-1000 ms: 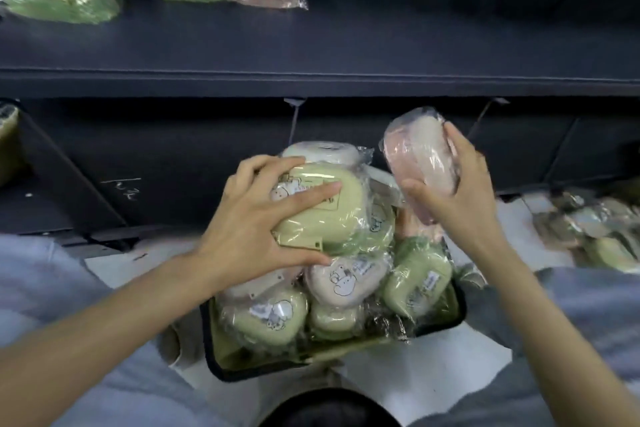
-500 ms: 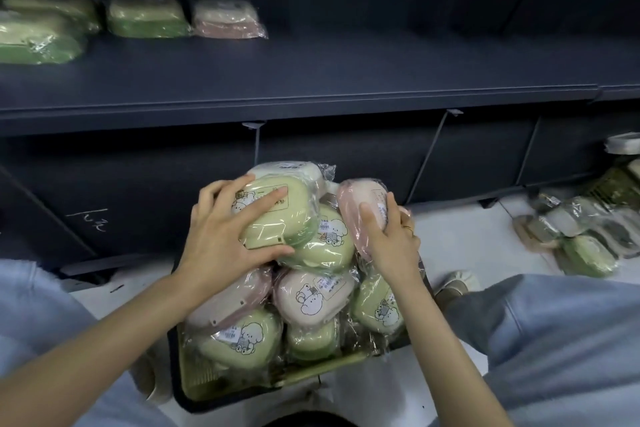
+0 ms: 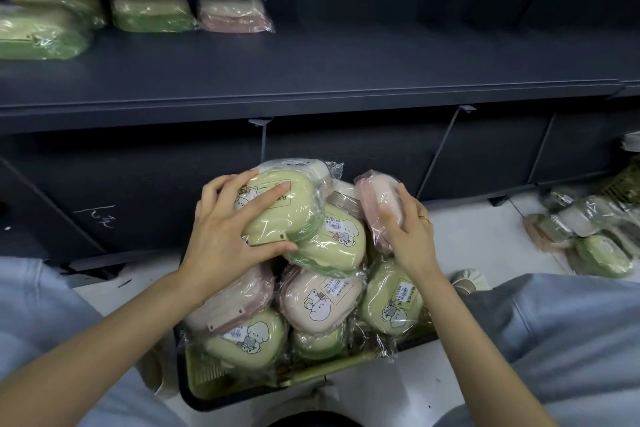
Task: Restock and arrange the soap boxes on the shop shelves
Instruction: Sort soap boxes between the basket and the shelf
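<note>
- Dim overall: the dark shelf (image 3: 346, 80) and the recess under it soak up the light, while the pale floor (image 3: 485, 229) near the right is brightest.
- Light falls from above; the plastic wrap on the soap boxes in the basket (image 3: 322, 302) shows small white glints.
- The wrapped boxes on the far left of the shelf (image 3: 45, 35) are soft and smeared.
- The packets on the floor at far right (image 3: 588, 236) are blurred too.
- Wide-angle bending curves the shelf edge toward the sides.

The green soap box (image 3: 34, 35) at far left is cut by the frame edge. Wrapped packets (image 3: 585, 236) on the floor at right blur. The basket (image 3: 221, 378) base stays hidden under soap boxes.
</note>
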